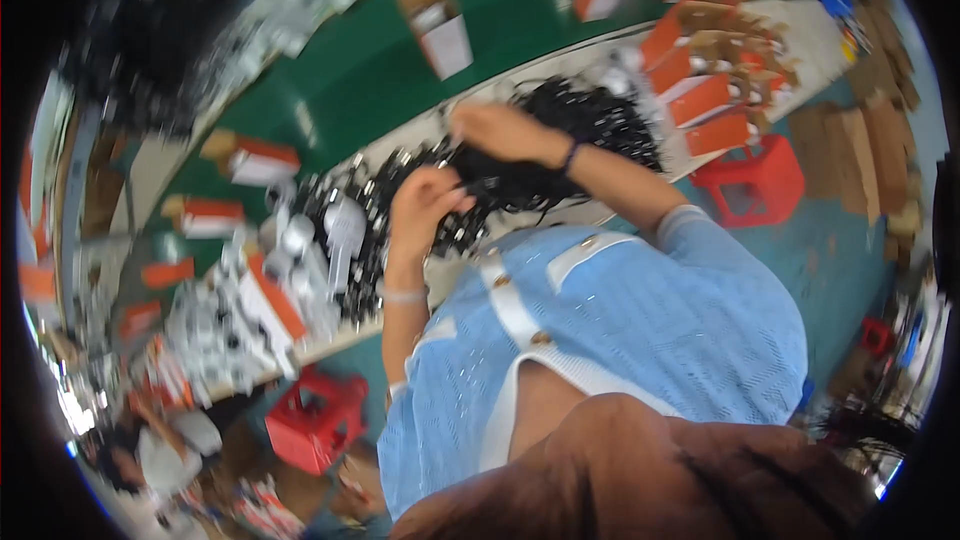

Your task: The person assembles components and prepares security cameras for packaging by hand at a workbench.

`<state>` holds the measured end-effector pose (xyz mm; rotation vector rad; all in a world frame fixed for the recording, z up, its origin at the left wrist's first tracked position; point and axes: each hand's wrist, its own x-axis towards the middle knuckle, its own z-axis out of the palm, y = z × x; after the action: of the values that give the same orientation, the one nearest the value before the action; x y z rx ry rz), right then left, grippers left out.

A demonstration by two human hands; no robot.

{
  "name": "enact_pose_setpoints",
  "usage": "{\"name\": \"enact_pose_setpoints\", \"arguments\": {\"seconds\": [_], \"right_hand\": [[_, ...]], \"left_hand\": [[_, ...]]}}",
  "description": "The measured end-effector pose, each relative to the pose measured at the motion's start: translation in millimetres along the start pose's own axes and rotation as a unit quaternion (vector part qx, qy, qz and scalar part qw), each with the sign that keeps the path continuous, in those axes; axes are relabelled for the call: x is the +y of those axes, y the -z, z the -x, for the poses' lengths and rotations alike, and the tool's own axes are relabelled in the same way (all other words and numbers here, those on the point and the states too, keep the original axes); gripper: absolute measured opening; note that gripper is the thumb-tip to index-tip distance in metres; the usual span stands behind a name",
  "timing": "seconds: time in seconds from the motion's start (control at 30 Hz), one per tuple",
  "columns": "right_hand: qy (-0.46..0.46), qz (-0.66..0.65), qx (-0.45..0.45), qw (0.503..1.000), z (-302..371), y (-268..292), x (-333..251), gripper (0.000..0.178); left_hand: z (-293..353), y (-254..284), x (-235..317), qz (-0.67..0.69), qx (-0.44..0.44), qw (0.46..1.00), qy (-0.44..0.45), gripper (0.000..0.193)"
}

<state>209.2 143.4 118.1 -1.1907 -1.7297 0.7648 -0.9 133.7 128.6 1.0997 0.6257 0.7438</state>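
Over a heap of black cables (600, 130) with shiny metallic-looking ends, both my hands are raised close together. My left hand (425, 202) has its fingers bent into a pinch, with a short black cable (484, 184) at the fingertips. Just above and to the right is my right hand (505, 132), its fingers curled together and smeared by motion. Whatever it holds is too blurred to make out. White plastic parts (343, 230) with round heads lie left of my left hand, beside the cables.
A green conveyor belt (360, 65) runs behind the worktable, carrying orange-and-white boxes (445, 45). More open boxes (700, 100) stand at the table's right end. Red stools (750, 180) are beside the table. Another person (175, 450) is at the lower left. Flattened cardboard (850, 160) leans at right.
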Motion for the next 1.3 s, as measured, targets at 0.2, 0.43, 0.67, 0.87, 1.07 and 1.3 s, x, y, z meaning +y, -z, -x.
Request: {"name": "enact_pose_setpoints", "arguments": {"seconds": [0.2,0.43,0.67,0.87,1.07,1.3], "right_hand": [[0.109,0.033,-0.131,0.985,15.5,-12.5,-17.1,0.023],[-0.277,-0.719,0.045,0.636,9.7,-30.9,0.9,0.028],[-0.204,-0.385,0.053,0.898,-5.0,0.5,24.0,0.025],[0.128,-0.044,0.264,0.955,-118.0,79.1,36.6,0.023],[0.238,0.385,0.215,0.865,-151.4,93.8,92.6,0.029],[0.108,0.375,0.014,0.921,-155.6,81.8,70.3,0.03]], "left_hand": [[-9.7,29.4,1.1,-0.498,0.046,0.854,-0.139,0.014],[-38.1,-15.8,-17.2,-0.273,0.203,0.916,-0.212,0.012],[-25.7,-43.9,-22.3,-0.593,0.049,0.733,-0.33,0.035],[5.4,-17.1,-45.6,-0.545,0.148,0.796,-0.217,0.035],[27.7,-5.0,-52.2,-0.52,0.185,0.816,-0.172,0.027],[52.5,25.8,-70.6,-0.45,0.288,0.841,-0.089,0.022]]}}
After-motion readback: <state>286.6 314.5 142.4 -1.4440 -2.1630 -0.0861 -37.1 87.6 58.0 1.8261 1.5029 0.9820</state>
